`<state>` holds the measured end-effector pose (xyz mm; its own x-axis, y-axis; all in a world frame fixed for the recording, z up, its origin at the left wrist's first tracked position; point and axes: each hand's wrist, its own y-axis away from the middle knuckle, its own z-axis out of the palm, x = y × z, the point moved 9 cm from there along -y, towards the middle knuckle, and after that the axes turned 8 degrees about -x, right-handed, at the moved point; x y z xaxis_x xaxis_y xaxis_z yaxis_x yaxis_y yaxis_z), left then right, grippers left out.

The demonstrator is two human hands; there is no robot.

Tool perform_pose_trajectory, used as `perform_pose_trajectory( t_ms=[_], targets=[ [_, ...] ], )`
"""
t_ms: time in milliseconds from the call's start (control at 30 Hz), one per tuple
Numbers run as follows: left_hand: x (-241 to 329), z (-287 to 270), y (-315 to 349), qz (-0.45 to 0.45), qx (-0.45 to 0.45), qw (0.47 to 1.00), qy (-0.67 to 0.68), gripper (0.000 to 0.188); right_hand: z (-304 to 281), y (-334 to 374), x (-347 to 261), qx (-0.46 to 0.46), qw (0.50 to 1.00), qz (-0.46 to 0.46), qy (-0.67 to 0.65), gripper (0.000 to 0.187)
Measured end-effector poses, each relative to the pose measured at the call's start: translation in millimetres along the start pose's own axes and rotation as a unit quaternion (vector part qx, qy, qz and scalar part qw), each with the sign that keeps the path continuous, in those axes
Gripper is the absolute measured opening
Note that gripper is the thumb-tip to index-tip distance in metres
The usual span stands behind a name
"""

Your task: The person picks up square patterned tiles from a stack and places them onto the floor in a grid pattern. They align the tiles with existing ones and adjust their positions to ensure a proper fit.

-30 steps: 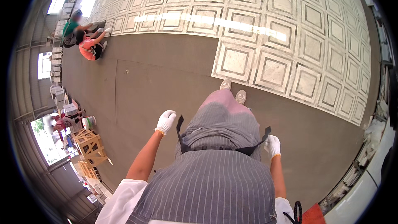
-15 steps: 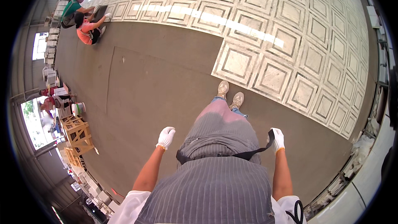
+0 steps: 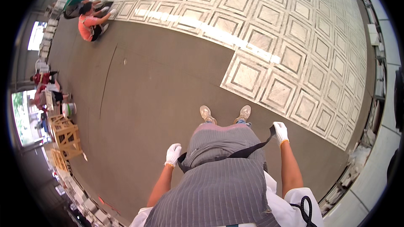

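Both my hands wear white gloves with yellow-edged cuffs. My right hand point(image 3: 281, 133) is closed on a black strap point(image 3: 246, 153), pulling it out taut to the right from the front of my grey striped apron point(image 3: 219, 180). My left hand point(image 3: 172, 154) is beside my left hip, its fingers curled closed. Close by it, the strap's left part bends round the apron's side. Whatever the left fingers hold, if anything, is hidden. The apron's upper cloth lies bunched over my waist.
Patterned marble tiles point(image 3: 244, 73) cover the floor ahead and right, bordering bare grey floor point(image 3: 139, 101). Two people point(image 3: 88, 23) crouch at the tiles' far left edge. A wooden crate point(image 3: 65, 134) and a white bucket point(image 3: 69, 109) stand left. Stacked slabs point(image 3: 374, 38) line the right side.
My feet have moved apart, the left one back and leftward. My left hand has come down closer to the apron's side. My right hand still holds the strap, now drawn out farther.
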<state>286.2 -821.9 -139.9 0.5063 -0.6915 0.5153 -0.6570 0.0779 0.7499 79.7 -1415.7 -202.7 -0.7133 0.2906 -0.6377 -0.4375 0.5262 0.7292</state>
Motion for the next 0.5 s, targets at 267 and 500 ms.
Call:
perform_pose_trajectory(
  t_ms=[267,500],
  targets=[
    [-25,-134,-45,-0.028,-0.013,0.998,0.058,0.023,155,56,-35,-0.047,0.990,0.031,-0.126,0.023],
    [69,-168,-127,-0.028,-0.042,0.994,0.096,0.019,139,93,-10,0.084,0.994,0.047,-0.045,0.028]
  ],
)
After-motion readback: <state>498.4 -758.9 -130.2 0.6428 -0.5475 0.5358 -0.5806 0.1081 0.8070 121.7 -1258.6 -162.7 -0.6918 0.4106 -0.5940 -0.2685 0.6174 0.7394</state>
